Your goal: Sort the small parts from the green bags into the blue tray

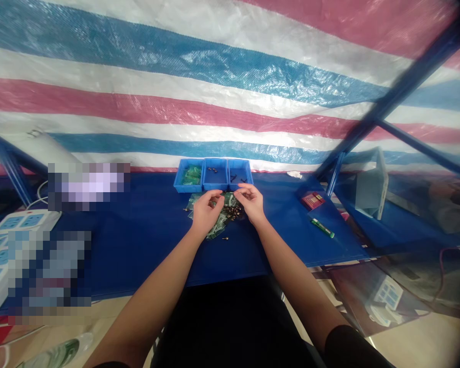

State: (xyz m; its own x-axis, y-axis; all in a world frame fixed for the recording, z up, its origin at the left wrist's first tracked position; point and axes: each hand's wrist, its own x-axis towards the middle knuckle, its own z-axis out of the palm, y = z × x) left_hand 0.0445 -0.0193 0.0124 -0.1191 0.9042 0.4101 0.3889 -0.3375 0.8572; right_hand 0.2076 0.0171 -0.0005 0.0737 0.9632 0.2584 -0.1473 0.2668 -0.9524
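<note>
My left hand point(207, 210) is over the left side of a pile of small green plastic bags point(216, 228), thumb and fingers pinched together. Opposite it, my right hand point(252, 203) is also pinched, at the pile's right side. Whatever the fingertips hold is too small to make out. Between the hands lie small brassy and dark metal pieces point(233, 210), perhaps screws. Just beyond stand three joined blue bins: the left bin point(177, 179) holds green bags, the middle bin point(215, 181) a few small metal pieces, the right bin point(240, 168) several dark pieces.
One loose metal piece point(225, 238) lies near the table's front. To the right are a red box point(312, 200) and a green tube point(322, 228). A white power strip point(42, 219) sits at the left edge. Blue metal posts point(334, 174) rise beside the striped sheet point(214, 112).
</note>
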